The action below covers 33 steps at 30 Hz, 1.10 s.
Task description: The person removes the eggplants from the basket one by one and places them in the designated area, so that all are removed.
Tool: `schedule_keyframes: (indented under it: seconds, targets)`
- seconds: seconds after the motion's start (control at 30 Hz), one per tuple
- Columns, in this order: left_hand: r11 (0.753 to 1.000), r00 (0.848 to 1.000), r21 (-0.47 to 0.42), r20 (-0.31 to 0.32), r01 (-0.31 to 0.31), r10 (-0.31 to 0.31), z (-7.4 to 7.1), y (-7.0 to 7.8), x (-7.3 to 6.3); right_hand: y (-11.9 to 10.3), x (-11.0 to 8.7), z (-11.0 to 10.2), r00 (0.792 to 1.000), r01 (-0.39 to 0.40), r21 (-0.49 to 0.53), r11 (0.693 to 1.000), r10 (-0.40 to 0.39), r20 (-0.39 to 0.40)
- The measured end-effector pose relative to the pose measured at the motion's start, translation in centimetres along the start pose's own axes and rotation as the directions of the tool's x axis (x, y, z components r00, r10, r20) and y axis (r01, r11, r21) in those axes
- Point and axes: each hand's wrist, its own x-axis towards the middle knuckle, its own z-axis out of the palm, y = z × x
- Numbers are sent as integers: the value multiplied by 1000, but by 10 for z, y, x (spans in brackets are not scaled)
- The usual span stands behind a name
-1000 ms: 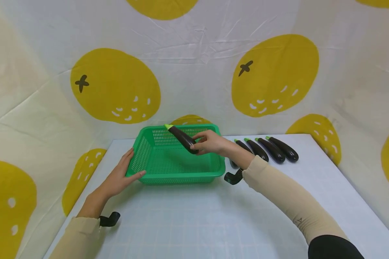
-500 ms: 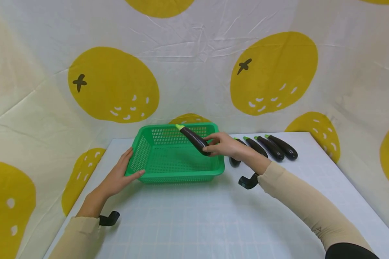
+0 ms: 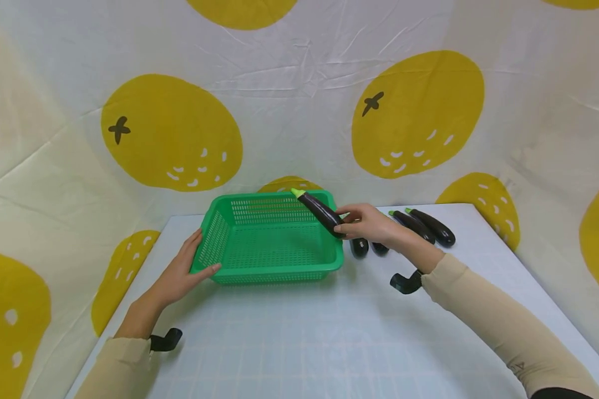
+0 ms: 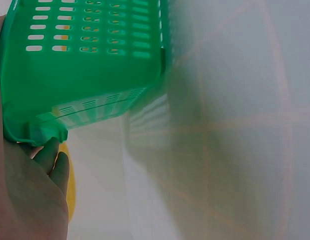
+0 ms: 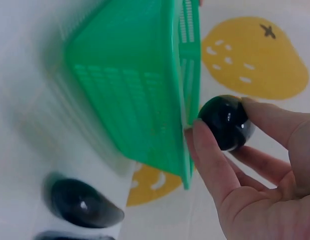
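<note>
A dark eggplant with a pale green stem end is held by its thick end in my right hand, pinched between thumb and fingers. It slants above the right rim of a green plastic basket, stem end up and to the left. In the right wrist view the eggplant's round end shows between the fingertips, close to the basket rim. My left hand grips the basket's left front corner, thumb over the front rim. The left wrist view shows curled fingers at the rim.
Several more eggplants lie side by side on the white table, right of the basket; my right hand and forearm partly cover some. A white cloth with yellow fruit prints hangs behind the table and at its sides.
My right hand has moved right with the eggplant, from over the basket's middle to its right rim. The left hand and the basket have stayed in place.
</note>
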Motion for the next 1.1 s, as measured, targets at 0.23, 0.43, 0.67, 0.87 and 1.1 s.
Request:
schedule_keyframes:
  seconds: [0.23,0.43,0.67,0.87,1.1]
  targets:
    - [1000,1000,4,-1,-6,6,3,-1,2,18,-15,-21,999,-11,-79,997,7,-48]
    - [1000,1000,-4,-6,-8,8,3,0,3,38,-29,-42,993,-37,-238,971,8,-122]
    - [1000,1000,8,-7,5,-5,0,0,2,58,-42,-62,983,-68,-372,926,-1,-182]
    - [1000,1000,6,-3,3,-3,1,-1,2,68,-52,-77,975,-67,-442,895,-35,-220]
    - [1000,1000,-4,-9,-6,6,2,-3,3,85,-59,-96,962,-125,-514,848,-22,-271]
